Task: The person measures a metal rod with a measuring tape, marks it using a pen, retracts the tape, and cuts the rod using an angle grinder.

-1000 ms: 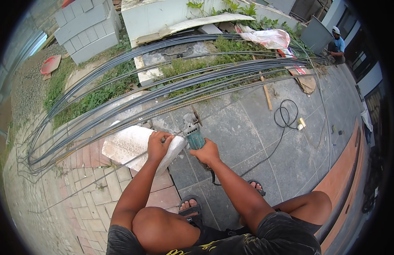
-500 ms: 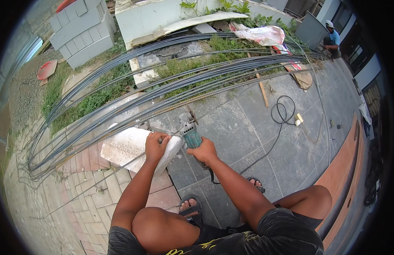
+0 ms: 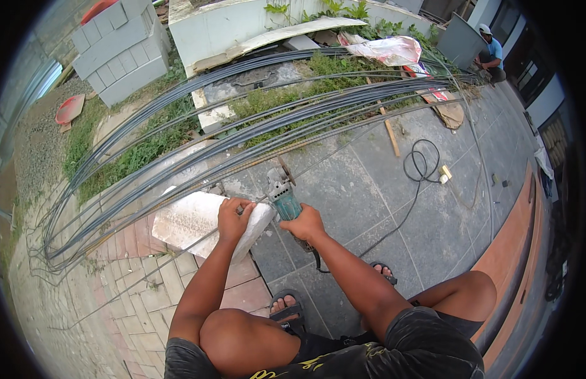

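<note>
Hardly anything has moved since the earlier frame; the teal grinder (image 3: 283, 201) stays near frame centre.
The right hand (image 3: 305, 223) has its fingers wrapped round the grinder's body; the left hand's (image 3: 235, 221) fingers close on a thin rod (image 3: 148, 273) over the white block (image 3: 187, 217), left of centre.

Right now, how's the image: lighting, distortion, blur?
Head view: flat, diffuse daylight, shadows soft; head view: black vignette at both sides, brown boards at right look bowed; head view: angle grinder and right hand reasonably sharp, far co-worker too small for fine detail.
</note>
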